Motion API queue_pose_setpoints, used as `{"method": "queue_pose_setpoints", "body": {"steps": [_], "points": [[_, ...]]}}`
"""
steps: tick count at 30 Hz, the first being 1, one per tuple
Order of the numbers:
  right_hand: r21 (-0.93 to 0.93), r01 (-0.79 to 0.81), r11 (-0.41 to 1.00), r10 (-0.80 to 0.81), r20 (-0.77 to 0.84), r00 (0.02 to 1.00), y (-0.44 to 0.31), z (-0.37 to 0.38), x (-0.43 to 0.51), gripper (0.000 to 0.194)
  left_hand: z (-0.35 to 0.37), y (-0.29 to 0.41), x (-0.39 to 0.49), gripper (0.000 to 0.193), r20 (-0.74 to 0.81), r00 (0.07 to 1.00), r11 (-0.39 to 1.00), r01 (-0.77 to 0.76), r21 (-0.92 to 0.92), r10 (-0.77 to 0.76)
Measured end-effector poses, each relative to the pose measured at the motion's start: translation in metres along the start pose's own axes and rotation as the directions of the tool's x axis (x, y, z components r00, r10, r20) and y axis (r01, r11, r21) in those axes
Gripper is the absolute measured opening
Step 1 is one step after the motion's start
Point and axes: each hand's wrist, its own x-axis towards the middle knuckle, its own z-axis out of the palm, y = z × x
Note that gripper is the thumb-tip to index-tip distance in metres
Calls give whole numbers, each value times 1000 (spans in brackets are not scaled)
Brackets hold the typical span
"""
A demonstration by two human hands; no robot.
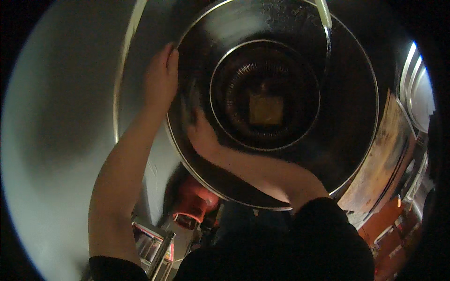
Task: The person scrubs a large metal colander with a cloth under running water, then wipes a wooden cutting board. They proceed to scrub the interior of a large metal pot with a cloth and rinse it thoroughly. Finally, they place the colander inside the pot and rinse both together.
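A large round metal vessel [348, 116] opens before me, dark inside, with a bright outer rim. A smaller metal ring [264, 149] lies deeper in it, around a ribbed base and a yellowish square piece [266, 109]. My left hand [161, 79] grips the outer rim on the left side. Inside the vessel, my right hand [204, 135] is against or close to the left inner wall. Its fingers are blurred, and whether it holds anything is not clear. From a pale hose [324, 14] at the upper right, a thin stream of water [328, 42] runs into the vessel.
A smooth grey wall [59, 105] rises at left, with a pale tube [119, 95] along it. Below the vessel are a red plastic container [193, 203] and a metal rack [158, 253]. A worn wooden board [372, 161] and shiny round metalware [416, 91] stand at right.
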Motion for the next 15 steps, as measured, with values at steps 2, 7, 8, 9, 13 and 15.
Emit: {"method": "queue_pose_setpoints", "body": {"steps": [2, 7, 8, 9, 13, 15], "points": [[-217, -76, 973, 144, 322, 936, 54, -45, -61, 60, 1, 0, -1, 37, -13, 1000, 999, 17, 38, -17], [-690, 461, 557, 354, 700, 620, 115, -241, -82, 50, 1, 1, -1, 37, -67, 996, 995, -49, 87, 55], [-665, 536, 520, 272, 723, 635, 115, -270, -77, 46, 1, 2, -1, 37, -54, 998, 995, -25, 99, 31], [-727, 532, 435, 347, 680, 646, 120, -279, -79, 43, 0, 2, -1, 37, -58, 998, 993, -12, 115, 18], [-820, 435, 373, 561, 572, 598, 120, -189, -77, 30, 0, 2, 0, 37, -33, 999, 995, 24, 95, -21], [-699, 228, 678, 248, 509, 824, 106, -103, -57, 34, 1, 2, 0, 36, -63, 998, 998, 4, 70, 0]]}}
